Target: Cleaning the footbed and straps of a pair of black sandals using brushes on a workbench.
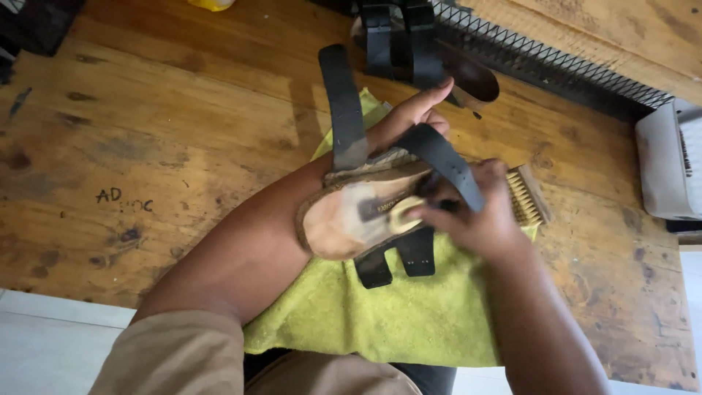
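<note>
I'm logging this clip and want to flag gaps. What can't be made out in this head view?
- Right hand: the small pale piece it presses on the tan sandal footbed is mostly covered by its fingers.
- Left hand: palm hidden behind the sandal.
- Wooden bristle brush: handle hidden by the right hand.
- Second black-strapped sandal: cut off by the top edge.
- Grey box: cut off at right.

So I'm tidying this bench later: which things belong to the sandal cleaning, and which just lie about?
In use:
left hand holding the sandal
right hand with the pale pad
brush
yellow-green towel

Lying about:
second sandal
grey box
yellow thing
</note>
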